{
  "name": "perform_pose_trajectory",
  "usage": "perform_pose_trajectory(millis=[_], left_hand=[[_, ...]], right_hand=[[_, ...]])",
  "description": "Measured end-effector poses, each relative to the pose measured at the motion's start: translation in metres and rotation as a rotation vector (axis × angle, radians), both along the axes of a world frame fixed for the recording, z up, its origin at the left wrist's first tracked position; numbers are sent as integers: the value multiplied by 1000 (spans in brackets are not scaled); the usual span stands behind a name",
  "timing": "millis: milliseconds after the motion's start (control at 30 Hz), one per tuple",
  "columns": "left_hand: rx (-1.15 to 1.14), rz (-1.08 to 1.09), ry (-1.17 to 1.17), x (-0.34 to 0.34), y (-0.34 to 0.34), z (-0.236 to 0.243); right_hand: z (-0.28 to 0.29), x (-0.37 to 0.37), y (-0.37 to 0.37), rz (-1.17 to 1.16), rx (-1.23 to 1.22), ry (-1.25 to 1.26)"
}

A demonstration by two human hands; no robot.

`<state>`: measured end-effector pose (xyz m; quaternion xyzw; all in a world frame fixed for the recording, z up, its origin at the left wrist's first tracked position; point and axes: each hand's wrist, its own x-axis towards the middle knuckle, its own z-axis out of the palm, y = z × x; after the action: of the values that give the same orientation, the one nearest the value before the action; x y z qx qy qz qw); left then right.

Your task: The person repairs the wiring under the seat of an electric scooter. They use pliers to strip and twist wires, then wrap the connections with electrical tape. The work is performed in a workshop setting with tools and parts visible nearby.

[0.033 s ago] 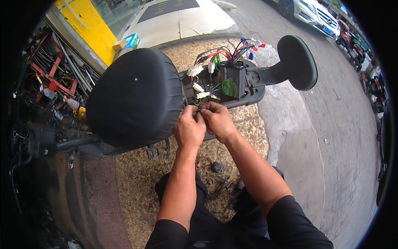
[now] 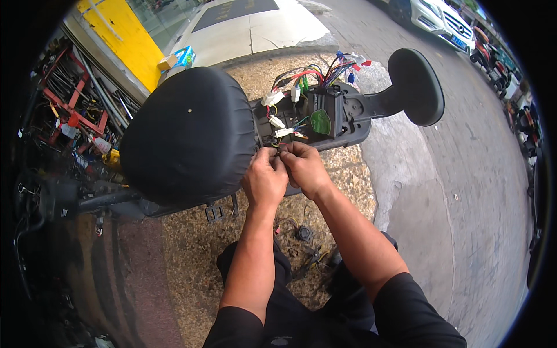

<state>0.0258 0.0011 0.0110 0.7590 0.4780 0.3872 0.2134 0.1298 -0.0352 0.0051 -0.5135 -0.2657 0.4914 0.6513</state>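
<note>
Left hand (image 2: 264,181) and right hand (image 2: 306,168) are pressed together, knuckles touching, fingertips pinched narrow on a small bundle of thin wires (image 2: 279,149) at the lower edge of the open compartment. What exactly sits between the fingertips is too small to tell. Both forearms come up from the bottom edge, black sleeves at the elbows.

Wires run up into the open black housing (image 2: 342,119) of a tipped-over scooter. Inside: a black finned controller box (image 2: 321,104), a green round part (image 2: 319,122) just below it, white connectors (image 2: 272,98) on the left side, and a loom of red, blue and green leads (image 2: 342,64) fanning out at the top.

Left of the hands, touching the housing: large black seat (image 2: 191,133). Right end of the housing: a round black pad (image 2: 416,87) on a stem.

Below the hands, on the gravel ground (image 2: 191,255): small loose parts and wire scraps (image 2: 301,238) near the person's knees.

Far left: red metal frames and tools (image 2: 69,116). Top: yellow wall (image 2: 125,37), white car (image 2: 441,17) on the road.
</note>
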Motion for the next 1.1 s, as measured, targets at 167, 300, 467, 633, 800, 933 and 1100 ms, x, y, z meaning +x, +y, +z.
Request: perform_pose_trajectory(millis=[167, 300, 467, 633, 800, 933, 1100], left_hand=[[-48, 18, -101, 2, 2, -1], [-349, 56, -136, -1, 8, -2], [-371, -60, -361, -3, 18, -8], [-437, -85, -366, -5, 17, -5], [-409, -81, -291, -7, 17, -8], [-385, -100, -216, -9, 22, -15], [-385, -83, -150, -9, 21, -15]], right_hand=[[-4, 0, 0, 14, 24, -34], [-9, -2, -1, 4, 20, -190], [-9, -10, 3, -85, 19, -374], [-5, -7, 0, -15, -61, -171], [-8, -11, 6, -86, 9, -228], [-11, -10, 4, -100, 48, -180], [-11, -5, 4, -100, 13, -275]])
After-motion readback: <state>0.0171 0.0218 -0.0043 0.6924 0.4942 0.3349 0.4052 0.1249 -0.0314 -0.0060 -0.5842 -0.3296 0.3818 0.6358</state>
